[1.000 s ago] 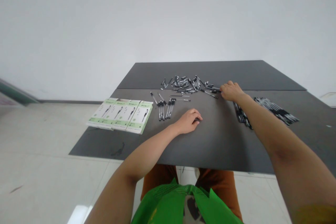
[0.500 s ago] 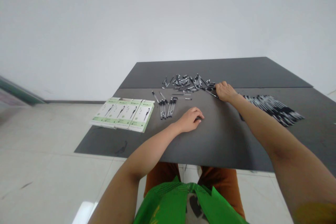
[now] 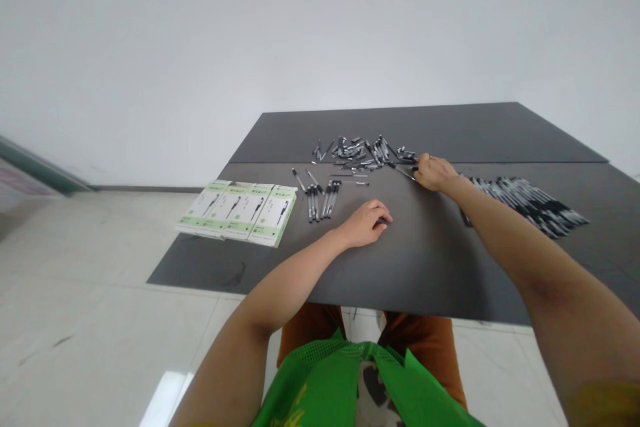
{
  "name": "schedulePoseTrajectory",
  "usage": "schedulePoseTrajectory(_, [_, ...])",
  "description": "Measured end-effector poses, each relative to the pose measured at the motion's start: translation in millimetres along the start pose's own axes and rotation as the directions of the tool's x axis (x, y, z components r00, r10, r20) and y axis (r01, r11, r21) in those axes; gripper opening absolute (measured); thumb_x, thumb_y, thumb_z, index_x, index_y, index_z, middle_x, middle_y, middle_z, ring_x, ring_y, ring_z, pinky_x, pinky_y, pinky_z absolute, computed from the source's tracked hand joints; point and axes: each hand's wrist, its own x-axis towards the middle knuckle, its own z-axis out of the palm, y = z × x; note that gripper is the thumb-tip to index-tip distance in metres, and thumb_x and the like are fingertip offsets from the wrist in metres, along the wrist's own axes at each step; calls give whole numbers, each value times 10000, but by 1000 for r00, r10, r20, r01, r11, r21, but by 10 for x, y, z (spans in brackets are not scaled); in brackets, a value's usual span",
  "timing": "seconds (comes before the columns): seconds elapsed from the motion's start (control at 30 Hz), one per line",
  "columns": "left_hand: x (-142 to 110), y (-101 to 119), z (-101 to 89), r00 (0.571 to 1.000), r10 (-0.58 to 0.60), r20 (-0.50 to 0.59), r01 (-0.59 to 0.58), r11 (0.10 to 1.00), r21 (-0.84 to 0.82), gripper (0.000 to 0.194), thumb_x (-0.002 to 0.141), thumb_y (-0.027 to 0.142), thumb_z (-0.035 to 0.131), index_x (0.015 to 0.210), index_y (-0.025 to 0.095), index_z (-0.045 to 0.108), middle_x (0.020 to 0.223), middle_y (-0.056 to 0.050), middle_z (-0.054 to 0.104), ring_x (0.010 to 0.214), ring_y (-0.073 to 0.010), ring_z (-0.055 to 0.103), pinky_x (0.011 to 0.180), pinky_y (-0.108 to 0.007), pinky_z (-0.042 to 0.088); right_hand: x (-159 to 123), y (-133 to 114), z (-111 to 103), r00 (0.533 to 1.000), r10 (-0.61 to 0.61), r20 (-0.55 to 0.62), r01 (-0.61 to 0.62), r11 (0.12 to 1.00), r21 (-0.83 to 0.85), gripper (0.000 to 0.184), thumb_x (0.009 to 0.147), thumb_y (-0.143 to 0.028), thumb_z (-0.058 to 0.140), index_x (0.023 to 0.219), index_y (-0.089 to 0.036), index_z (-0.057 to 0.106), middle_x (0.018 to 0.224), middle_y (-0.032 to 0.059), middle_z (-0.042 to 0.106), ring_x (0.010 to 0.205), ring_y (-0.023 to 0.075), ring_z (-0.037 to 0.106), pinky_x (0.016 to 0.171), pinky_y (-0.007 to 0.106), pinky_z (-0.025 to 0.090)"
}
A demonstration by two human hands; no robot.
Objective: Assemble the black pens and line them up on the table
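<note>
Seemingly at picking step: had right hand (image 3: 424,175) at loose pen (image 3: 403,171) by the pile (image 3: 353,149) toward counter's (image 3: 425,260) far edge, couldn't tell if gripped; rested left hand (image 3: 369,223) half-curled nearer front edge, likewise unclear; probably needed firm pinch next

Left fingers (image 3: 381,209) curl inward, the right arm (image 3: 493,230) extended farther forward

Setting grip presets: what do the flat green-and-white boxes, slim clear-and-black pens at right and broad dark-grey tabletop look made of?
Flat green-and-white boxes: likely thin cardboard, smooth; straight edges, printed pen pictures.
Slim clear-and-black pens: probably glossy plastic; pale, seemingly see-through lengths, small glints.
Broad dark-grey tabletop: satin, perhaps laminate or painted board; even colour, soft sheen.
</note>
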Motion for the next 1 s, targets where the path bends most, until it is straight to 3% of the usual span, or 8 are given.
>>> schedulePoseTrajectory(0.1, [1,-2,4,1000,0,-4,0,1000,-8,194,829,76,580,988,148,665,1143,-119,583,1066,-202,593,1019,-427,503,-1,-74,-61,998,54,-15,-53,998,24,426,969,-312,386,1204,26,494,1106,312,641,1061,323,618,915,394,399])
schedulePoseTrajectory(0.3, [-1,7,-7,1000,-5,0,5,1000,-8,198,830,85,582,992,158,670,1140,-111,586,1072,-201,592,1025,-419,495,179,-74,-223,975,160,-156,-142,983,117,502,991,-395,336,1212,30,487,1094,325,643,1152,378,577,912,431,424])
schedulePoseTrajectory(0.43, [2,9,-13,1000,-1,4,1,1000,1,198,835,93,581,998,157,673,1142,-111,587,1077,-196,590,1033,-397,487,352,-60,-357,961,267,-68,-251,951,183,495,973,-384,368,1276,-10,483,1132,308,654,1068,348,642,856,428,475])
schedulePoseTrajectory(0.57, [12,5,-14,1000,4,3,-4,1000,6,187,820,88,598,981,142,677,1128,-118,600,1072,-203,589,1048,-395,471,393,-134,-428,994,66,86,-70,997,38,460,964,-384,394,1293,-98,541,1158,247,674,1058,313,660,857,407,480])
schedulePoseTrajectory(0.7, [17,3,-21,1000,0,3,0,1000,-12,181,823,94,606,981,145,678,1119,-113,601,1066,-196,588,1033,-381,477,359,-246,-386,988,-118,95,129,984,-121,448,970,-371,387,1327,-141,530,1117,220,697,1060,320,668,877,437,465])
schedulePoseTrajectory(1.0, [11,-33,-22,1000,3,-2,-3,997,-82,156,828,116,632,974,145,678,1120,-106,602,1025,-179,607,954,-348,521,444,-242,-262,977,-142,162,173,964,-203,382,995,-251,391,1267,-19,524,1093,292,678,1086,312,664,881,401,440])
